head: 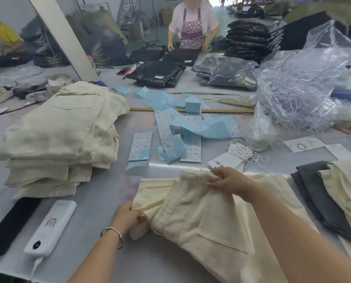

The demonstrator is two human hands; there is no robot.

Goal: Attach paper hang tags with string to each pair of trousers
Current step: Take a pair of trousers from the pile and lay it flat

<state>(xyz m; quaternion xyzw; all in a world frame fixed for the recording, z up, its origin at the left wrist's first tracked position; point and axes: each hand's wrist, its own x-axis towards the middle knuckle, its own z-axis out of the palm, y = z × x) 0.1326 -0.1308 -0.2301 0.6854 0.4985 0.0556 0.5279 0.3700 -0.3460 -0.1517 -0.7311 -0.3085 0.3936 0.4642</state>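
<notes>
A pair of cream trousers (203,213) lies in front of me on the grey table. My left hand (127,216) grips the near left part of the waistband. My right hand (229,181) pinches the far end of the waistband and holds it up a little. Just beyond my right hand lies a bundle of white paper hang tags with strings (235,155). A tall stack of folded cream trousers (62,139) stands at the left.
Blue and white sticker strips (182,127) litter the table's middle. A white power bank (50,227) and a black phone (11,223) lie near left. Grey and cream garments (334,190) sit at right, clear plastic bags of strings (297,88) beyond. A person folds black trousers (180,56) opposite.
</notes>
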